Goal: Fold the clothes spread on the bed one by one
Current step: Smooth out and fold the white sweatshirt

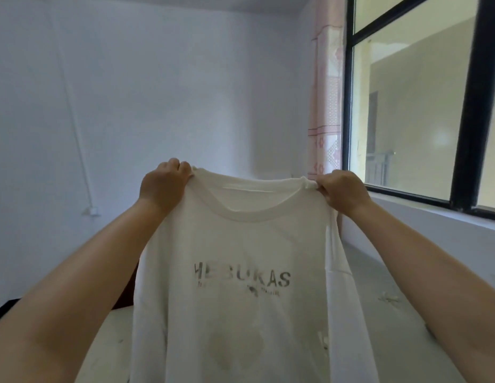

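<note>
A white T-shirt (240, 272) with grey lettering across the chest hangs upright in front of me, held up in the air. My left hand (164, 183) grips its left shoulder by the collar. My right hand (343, 190) pinches the right shoulder at the other end of the collar. The neckline sags between the two hands. The shirt's lower part drops out of the frame at the bottom. Behind the shirt, the bed (113, 335) shows as a pale surface at the lower left; most of it is hidden.
A white wall (157, 92) faces me. At the right a black-framed window (467, 106) has a pink curtain (326, 106) beside it. A pale floor (384, 286) with a few scraps lies under the window sill. A dark edge (3, 308) sits at the far left.
</note>
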